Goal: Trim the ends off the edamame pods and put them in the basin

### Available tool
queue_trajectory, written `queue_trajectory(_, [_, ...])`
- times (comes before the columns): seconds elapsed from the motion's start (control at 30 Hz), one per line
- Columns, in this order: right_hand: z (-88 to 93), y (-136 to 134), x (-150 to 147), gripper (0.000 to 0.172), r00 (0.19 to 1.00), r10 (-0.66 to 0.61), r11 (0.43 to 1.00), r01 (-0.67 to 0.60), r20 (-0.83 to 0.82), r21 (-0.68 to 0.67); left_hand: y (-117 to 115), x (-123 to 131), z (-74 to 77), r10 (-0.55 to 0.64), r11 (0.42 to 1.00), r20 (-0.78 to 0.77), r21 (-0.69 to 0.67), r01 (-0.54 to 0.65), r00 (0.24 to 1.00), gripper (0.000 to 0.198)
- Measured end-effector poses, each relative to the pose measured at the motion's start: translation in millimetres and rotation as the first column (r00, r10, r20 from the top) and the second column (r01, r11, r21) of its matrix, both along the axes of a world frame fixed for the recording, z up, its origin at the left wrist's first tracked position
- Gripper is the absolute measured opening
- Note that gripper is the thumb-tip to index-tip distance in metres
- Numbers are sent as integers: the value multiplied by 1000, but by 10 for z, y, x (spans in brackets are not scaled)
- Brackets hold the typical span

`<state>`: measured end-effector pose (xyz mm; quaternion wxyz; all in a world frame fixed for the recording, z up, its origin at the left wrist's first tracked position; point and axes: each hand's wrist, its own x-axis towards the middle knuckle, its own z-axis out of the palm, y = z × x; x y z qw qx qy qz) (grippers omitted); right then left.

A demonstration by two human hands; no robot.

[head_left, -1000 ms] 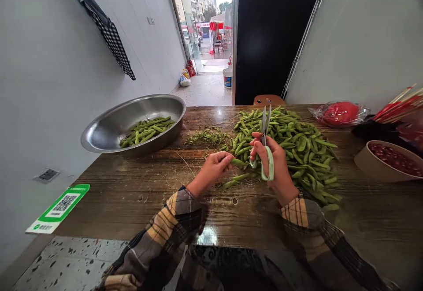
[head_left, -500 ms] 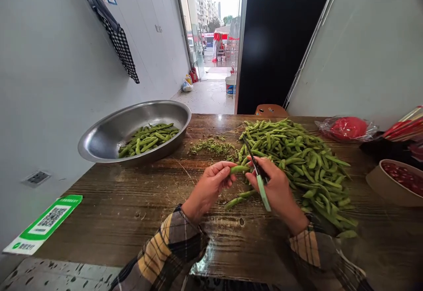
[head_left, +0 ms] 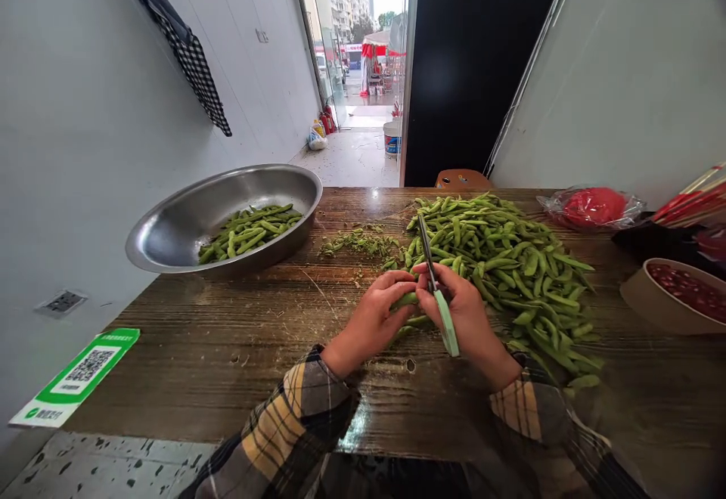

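Note:
My left hand [head_left: 379,314] pinches a green edamame pod [head_left: 406,301] just above the wooden table [head_left: 238,348]. My right hand [head_left: 466,316] is closed around green-handled scissors [head_left: 438,296], whose blades point up and away, right beside the pod. The two hands touch at the fingertips. A big heap of edamame pods [head_left: 504,257] lies just behind and to the right of my hands. A small pile of cut-off pod tips [head_left: 357,242] sits behind my left hand.
A steel basin [head_left: 187,219] holding trimmed pods stands at the far left of the table. At the right are a brown bowl of red beans [head_left: 674,295], a wrapped red item [head_left: 590,206] and red sticks. A wall runs along the left; an open doorway lies beyond.
My left hand picked one pod from the heap's edge and drew it toward me. The scissors swung from upright over the heap down against the pod, and both hands closed together.

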<state>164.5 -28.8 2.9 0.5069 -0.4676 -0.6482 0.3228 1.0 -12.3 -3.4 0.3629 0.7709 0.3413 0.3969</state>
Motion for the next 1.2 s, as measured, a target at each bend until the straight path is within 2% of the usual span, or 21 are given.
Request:
queue_trajectory(0.07, [0, 10, 19, 25, 996, 35, 998, -38, -77, -44, -8, -11, 17, -55, 989, 17, -138, 57, 998, 20])
queue_trajectory(0.13, [3, 24, 61, 28, 996, 20, 999, -22, -84, -32, -12, -35, 37, -70, 937, 126, -332, 109, 990, 23])
queue_trajectory(0.23, [10, 40, 145, 32, 998, -41, 997, 37, 58, 66, -5, -74, 68, 29, 824, 380, -533, 193, 925, 29])
queue_trajectory(0.3, [13, 41, 188, 35, 981, -30, 991, 5, 191, 131, 4, -93, 95, 119, 790, 472, -578, 204, 873, 31])
queue_trajectory(0.4, [7, 25, 208, 45, 933, 45, 983, -104, 357, 149, 10, -111, 140, 196, 779, 524, -597, 193, 829, 29])
queue_trajectory(0.5, [-4, 8, 188, 51, 898, 100, 980, -163, 428, 114, 7, -118, 158, 224, 771, 552, -605, 201, 803, 30])
queue_trajectory(0.63, [-18, 7, 165, 51, 888, 120, 979, -179, 443, 95, -7, -116, 124, 135, 801, 490, -565, 196, 861, 31])
queue_trajectory(0.8, [-30, 11, 162, 52, 901, 144, 978, -192, 408, 79, -30, -114, 100, 77, 864, 298, -496, 85, 951, 32])
queue_trajectory(0.87, [-28, 10, 163, 52, 905, 149, 978, -193, 398, 74, -33, -115, 99, 57, 857, 300, -504, 107, 952, 31])
queue_trajectory(1.0, [-10, 10, 168, 53, 907, 157, 977, -202, 390, 75, -31, -112, 89, 4, 802, 359, -559, 211, 933, 30])
queue_trajectory(1.2, [16, 3, 162, 56, 889, 124, 976, -189, 440, 106, -38, -102, 85, 32, 821, 330, -546, 164, 943, 31])
